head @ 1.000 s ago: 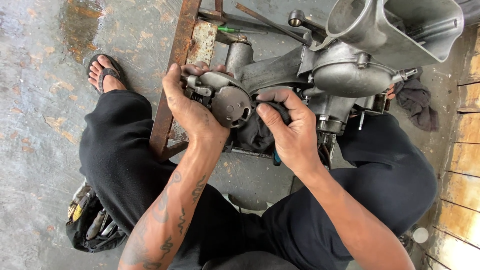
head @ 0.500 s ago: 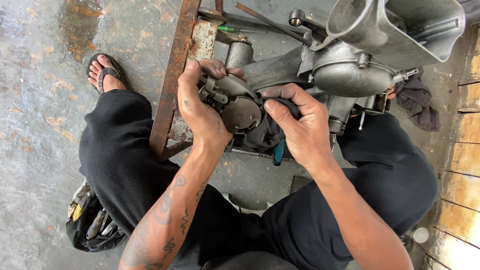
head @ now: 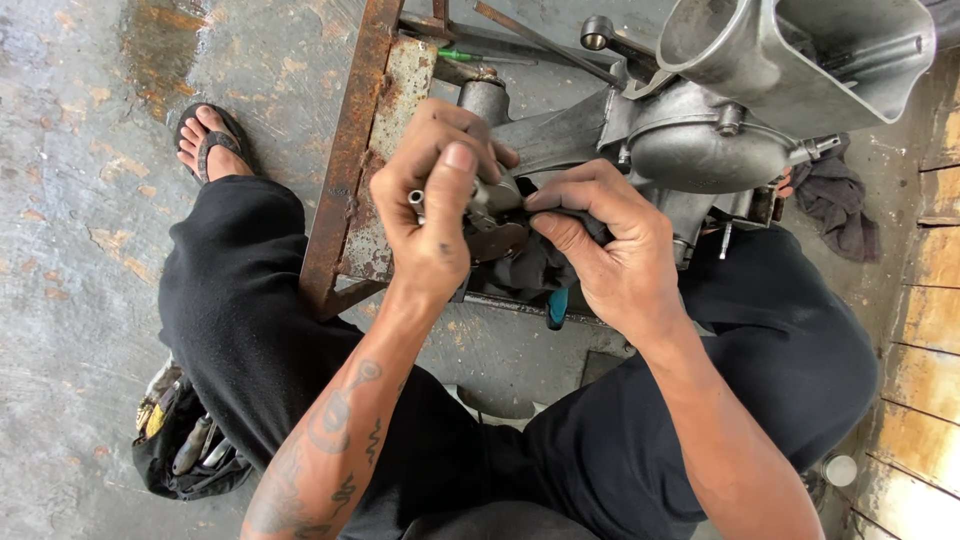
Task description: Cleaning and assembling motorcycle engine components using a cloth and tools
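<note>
My left hand (head: 432, 200) grips a small grey metal engine part (head: 492, 225), a carburettor-like piece, and hides most of it. My right hand (head: 610, 245) holds a black rag (head: 530, 270) pressed against the part's right side. Both hands are over my lap, in front of a large grey engine casing (head: 700, 140) that rests on a rusty metal frame (head: 350, 160). A blue-handled tool (head: 556, 308) pokes out below the rag.
I sit on a stained concrete floor (head: 80, 200) in black trousers, a sandalled foot (head: 208, 140) at the upper left. A black tool bag (head: 180, 445) lies at my left hip. A dark cloth (head: 835, 205) and wooden planks (head: 925, 330) are at the right, a white cap (head: 838, 470) beside them.
My left hand has turned the small part over and lifted it, so the back of the hand now covers it. My right hand has shifted the rag up against it.
</note>
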